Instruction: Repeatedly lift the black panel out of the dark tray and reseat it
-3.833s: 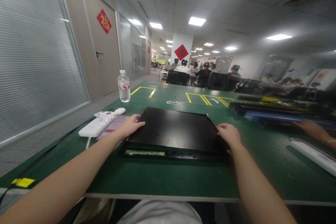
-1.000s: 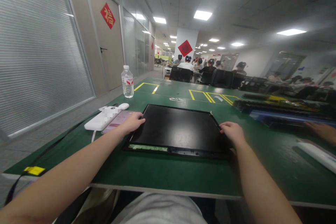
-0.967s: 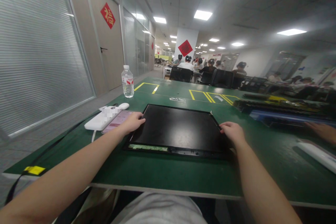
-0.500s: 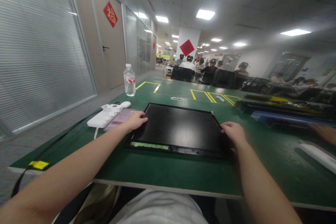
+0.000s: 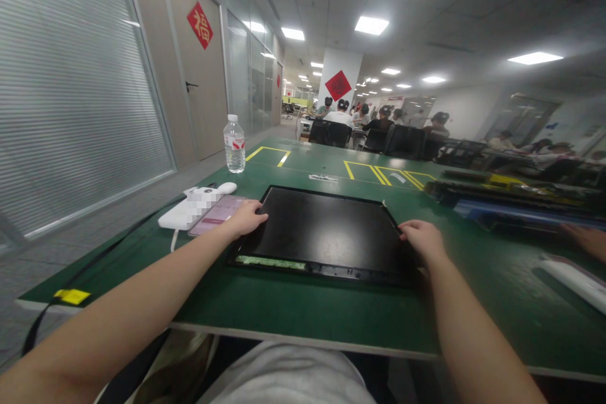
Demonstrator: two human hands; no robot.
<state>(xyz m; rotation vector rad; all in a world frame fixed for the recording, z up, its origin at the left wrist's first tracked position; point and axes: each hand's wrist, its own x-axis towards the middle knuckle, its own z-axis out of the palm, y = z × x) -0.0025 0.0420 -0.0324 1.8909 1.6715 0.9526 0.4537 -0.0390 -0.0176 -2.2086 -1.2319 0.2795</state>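
A black display panel lies flat on the green table in front of me, its dark glossy face upward. Along its near edge runs a black strip, with a green circuit board showing at the left part. My left hand grips the panel's left edge, thumb on the rim and the other fingers curled over the side. At the opposite edge, my right hand pinches the right rim between thumb and fingers. The undersides of both grips are hidden.
Left of the panel are a phone, a white device with a cable, and a water bottle. Dark and blue strip-like parts lie at right, near another person's hand and a white object. Yellow tape marks the table's far side.
Both hands keep their places on the panel's edges, and the panel has not visibly moved. The view has shifted very slightly.
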